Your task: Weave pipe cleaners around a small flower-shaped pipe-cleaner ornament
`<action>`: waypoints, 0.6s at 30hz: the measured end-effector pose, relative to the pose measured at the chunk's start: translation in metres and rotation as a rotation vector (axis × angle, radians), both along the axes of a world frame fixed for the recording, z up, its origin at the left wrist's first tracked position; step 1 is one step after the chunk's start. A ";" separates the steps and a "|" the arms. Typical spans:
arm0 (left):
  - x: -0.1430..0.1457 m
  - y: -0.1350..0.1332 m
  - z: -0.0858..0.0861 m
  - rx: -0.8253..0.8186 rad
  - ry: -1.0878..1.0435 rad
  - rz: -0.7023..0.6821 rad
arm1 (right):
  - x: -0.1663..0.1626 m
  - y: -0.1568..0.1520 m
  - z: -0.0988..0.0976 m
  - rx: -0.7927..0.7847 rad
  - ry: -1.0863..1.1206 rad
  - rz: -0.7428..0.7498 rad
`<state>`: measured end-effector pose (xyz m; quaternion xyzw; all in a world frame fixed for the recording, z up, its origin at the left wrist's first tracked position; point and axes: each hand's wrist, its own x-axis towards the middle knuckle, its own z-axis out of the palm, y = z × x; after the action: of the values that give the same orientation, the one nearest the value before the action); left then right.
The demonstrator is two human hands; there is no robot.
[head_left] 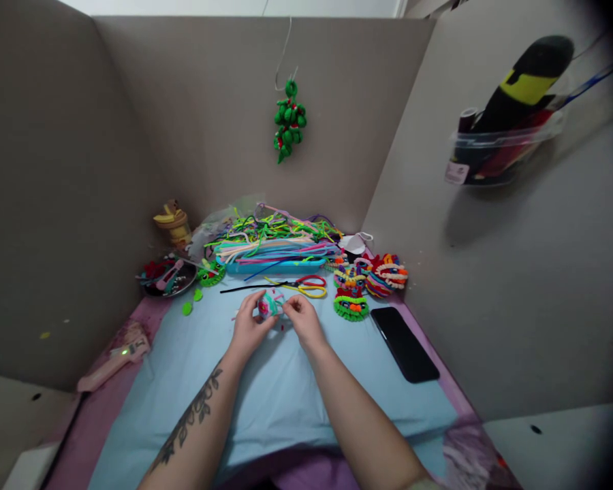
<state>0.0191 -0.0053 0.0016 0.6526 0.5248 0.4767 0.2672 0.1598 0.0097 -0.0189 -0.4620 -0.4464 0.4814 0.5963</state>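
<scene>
Over the middle of the blue cloth, my left hand (249, 321) is closed around the side of a small teal, white and pink pipe-cleaner piece (268, 306). My right hand (304, 322) pinches at the piece's right edge; what exactly lies between those fingertips is too small to make out. Just beyond the hands lie scissors (311, 287) with red and yellow handles, and a black pipe cleaner (238, 289). Tiny red bits are scattered on the cloth near the fingers.
Behind stands a blue tray (270, 266) heaped with pipe cleaners. Finished fuzzy faces (351, 306) and a black phone (404, 344) lie right. At left are a metal bowl (182, 280) and a pink glue gun (115, 361). Grey partitions (225, 122) enclose the table; a green ornament (289, 122) hangs there.
</scene>
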 end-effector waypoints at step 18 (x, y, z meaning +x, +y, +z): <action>0.001 -0.004 0.005 0.043 0.024 0.085 | 0.000 -0.008 0.005 0.210 -0.450 -0.128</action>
<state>0.0197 -0.0091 0.0069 0.6409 0.5449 0.4910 0.2263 0.1600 0.0013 -0.0137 -0.5206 -0.5852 0.2787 0.5557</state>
